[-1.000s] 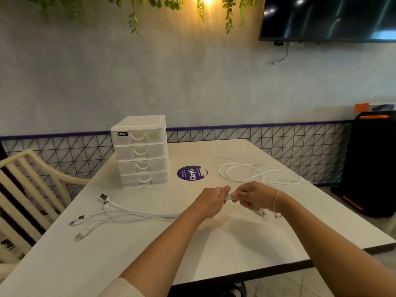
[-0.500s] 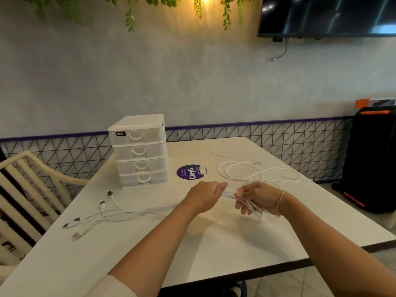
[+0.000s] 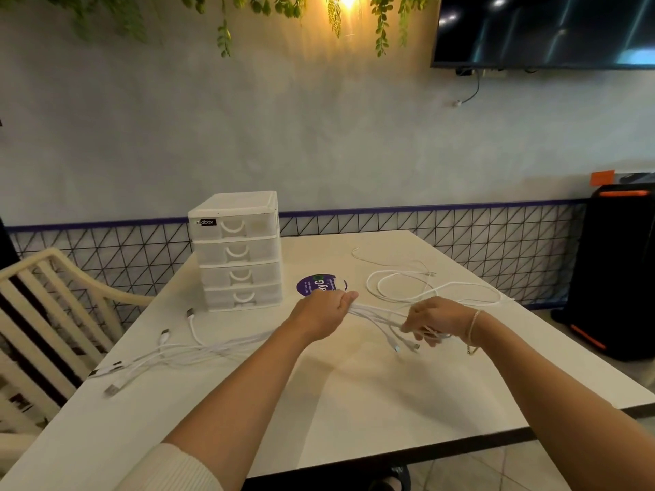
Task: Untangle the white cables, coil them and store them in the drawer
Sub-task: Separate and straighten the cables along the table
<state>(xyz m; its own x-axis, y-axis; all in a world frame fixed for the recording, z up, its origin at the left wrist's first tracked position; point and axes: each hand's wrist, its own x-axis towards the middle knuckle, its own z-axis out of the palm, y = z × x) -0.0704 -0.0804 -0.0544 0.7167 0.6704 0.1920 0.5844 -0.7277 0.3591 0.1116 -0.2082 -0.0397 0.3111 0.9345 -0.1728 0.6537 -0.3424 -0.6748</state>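
Both hands grip the cable bundle (image 3: 375, 311) above the worktop (image 3: 354, 402), left hand (image 3: 324, 313) at 9 o'clock of right hand (image 3: 430, 320); drawers (image 3: 237, 251) at 11, all closed.

left hand (image 3: 320, 315) gripping, right hand (image 3: 434, 318) pinching

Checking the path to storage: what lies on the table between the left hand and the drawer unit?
In the head view, the purple round sticker lies just beyond the left hand, right of the drawer unit; otherwise bare table.
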